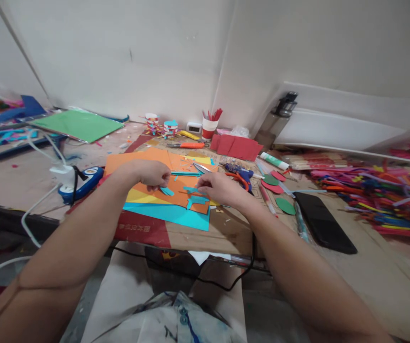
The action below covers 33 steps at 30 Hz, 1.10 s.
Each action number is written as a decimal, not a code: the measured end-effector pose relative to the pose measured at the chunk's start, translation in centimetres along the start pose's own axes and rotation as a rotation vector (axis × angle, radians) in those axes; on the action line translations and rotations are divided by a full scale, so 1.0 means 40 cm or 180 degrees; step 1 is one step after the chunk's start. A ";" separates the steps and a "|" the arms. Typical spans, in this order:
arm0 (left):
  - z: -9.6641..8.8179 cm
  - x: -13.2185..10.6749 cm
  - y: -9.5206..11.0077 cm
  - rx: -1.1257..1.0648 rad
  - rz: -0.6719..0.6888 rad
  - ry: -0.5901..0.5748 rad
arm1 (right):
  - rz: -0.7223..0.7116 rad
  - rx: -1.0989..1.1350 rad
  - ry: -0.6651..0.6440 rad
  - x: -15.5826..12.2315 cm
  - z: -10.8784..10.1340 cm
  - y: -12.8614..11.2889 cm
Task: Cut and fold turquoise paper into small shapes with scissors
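My left hand (154, 174) is closed in a pinch above an orange paper sheet (136, 162), with a small blue paper piece (166, 191) at its fingertips. Opposite it, my right hand (222, 186) pinches a cut blue paper strip (192, 190). Another blue paper cutout (197, 202) lies just below that strip on the orange paper. Scissors (202, 168) with orange handles rest beyond my right hand, partly hidden by it. Under the orange sheet, yellow paper and a blue paper sheet (176, 218) stick out toward me.
Behind the papers stand a cup of red sticks (210, 127) and two decorated cups, near an orange cutter (186, 145). A glue gun (240, 172), red and green paper circles and a black phone (324, 221) lie right. Pipe cleaners (379, 195) pile farther right; a blue device (81, 185) sits left.
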<state>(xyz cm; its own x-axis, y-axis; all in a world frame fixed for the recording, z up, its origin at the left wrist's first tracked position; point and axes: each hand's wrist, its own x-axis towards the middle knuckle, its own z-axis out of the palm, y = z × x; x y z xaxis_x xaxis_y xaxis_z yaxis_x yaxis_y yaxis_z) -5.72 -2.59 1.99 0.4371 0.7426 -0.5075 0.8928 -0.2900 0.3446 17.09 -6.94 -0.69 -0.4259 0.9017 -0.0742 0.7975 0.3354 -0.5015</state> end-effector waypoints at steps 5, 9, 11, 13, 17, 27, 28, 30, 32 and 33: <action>0.004 -0.002 -0.004 0.0085 -0.0081 0.0032 | -0.0055 0.0015 -0.0091 0.009 0.005 0.020; -0.003 -0.012 -0.008 0.0178 -0.0037 0.0123 | -0.0003 0.0176 -0.0164 0.012 0.006 0.025; -0.012 -0.022 -0.006 0.0200 -0.0051 0.0346 | 0.0050 0.0326 -0.0205 0.012 0.004 0.026; -0.021 -0.030 -0.001 0.0267 -0.0005 0.0507 | 0.0107 0.0477 -0.0252 0.011 0.001 0.027; -0.024 -0.035 0.030 0.0211 0.0286 0.0859 | 0.0185 0.0784 -0.0289 0.009 -0.004 0.026; -0.008 0.024 0.097 -0.1598 0.1056 0.0502 | 0.0267 0.1727 0.0492 0.019 -0.014 0.034; -0.008 0.037 0.090 -0.1834 0.1066 0.0536 | 0.0333 0.1855 0.0598 0.023 -0.014 0.038; -0.007 0.061 0.076 -0.2299 0.1014 0.0563 | 0.0440 0.2137 0.0861 0.031 -0.015 0.046; -0.005 0.083 0.067 -0.2799 0.0952 0.0671 | 0.0530 0.2436 0.1103 0.037 -0.016 0.051; -0.003 0.093 0.065 -0.3040 0.0932 0.0739 | 0.0590 0.2583 0.1185 0.038 -0.018 0.052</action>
<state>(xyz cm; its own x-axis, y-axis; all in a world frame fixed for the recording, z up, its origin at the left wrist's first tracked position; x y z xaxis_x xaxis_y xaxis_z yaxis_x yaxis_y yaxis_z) -1.78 -0.51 1.08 0.5016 0.8479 -0.1719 0.2507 0.0477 0.9669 18.41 -4.68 -1.25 -0.0432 0.9991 -0.0017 0.2339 0.0085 -0.9722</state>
